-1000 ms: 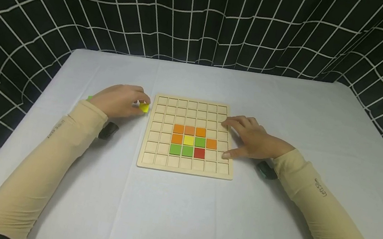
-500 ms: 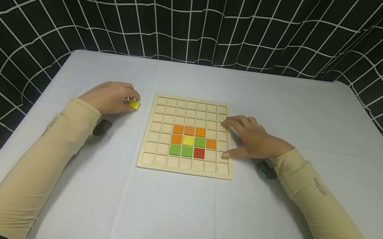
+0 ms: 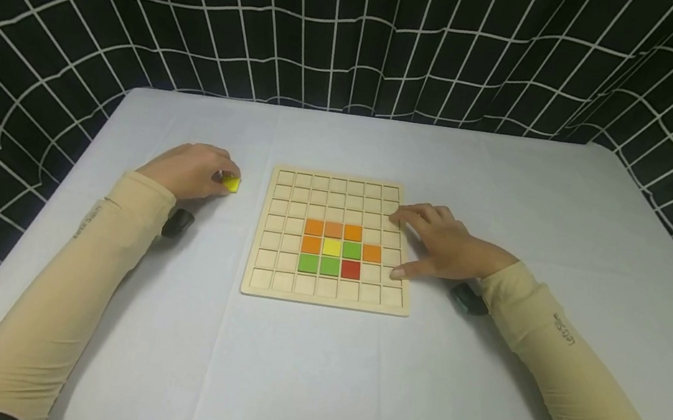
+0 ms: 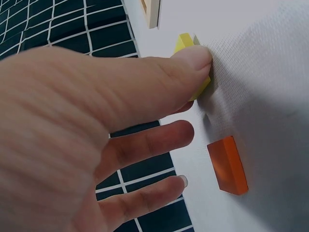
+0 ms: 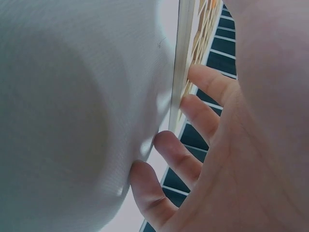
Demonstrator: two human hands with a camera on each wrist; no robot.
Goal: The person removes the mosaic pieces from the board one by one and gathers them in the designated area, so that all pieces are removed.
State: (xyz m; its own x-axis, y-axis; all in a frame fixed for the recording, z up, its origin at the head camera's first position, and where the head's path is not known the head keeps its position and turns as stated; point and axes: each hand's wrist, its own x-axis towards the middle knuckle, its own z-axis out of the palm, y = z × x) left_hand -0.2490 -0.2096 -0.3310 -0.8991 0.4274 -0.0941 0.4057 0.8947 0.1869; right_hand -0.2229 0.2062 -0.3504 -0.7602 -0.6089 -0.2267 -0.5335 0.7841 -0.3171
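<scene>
Left of the wooden grid board (image 3: 261,279), my left hand (image 3: 189,170) pinches a small yellow square tile (image 3: 231,184) between thumb and fingertips, down by the tabletop. An orange tile (image 4: 228,166) lies on the cloth near the loose fingers in the left wrist view; from the head this tile is hidden by the hand. My right hand (image 3: 445,244) rests at the board's right edge, fingers spread and holding nothing. Set in the middle of the board are orange tiles (image 3: 313,227), a yellow one (image 3: 331,247), green ones (image 3: 329,266) and a red one (image 3: 350,269).
A white cloth (image 3: 298,378) covers the table. Behind it and along the sides hangs a dark curtain (image 3: 361,47) with a white grid. Dark wrist devices (image 3: 468,299) sit under both wrists.
My left hand has moved left, away from the board, with the yellow tile in its fingers. A green tile glimpsed by that wrist earlier is now hidden. The right hand stays put.
</scene>
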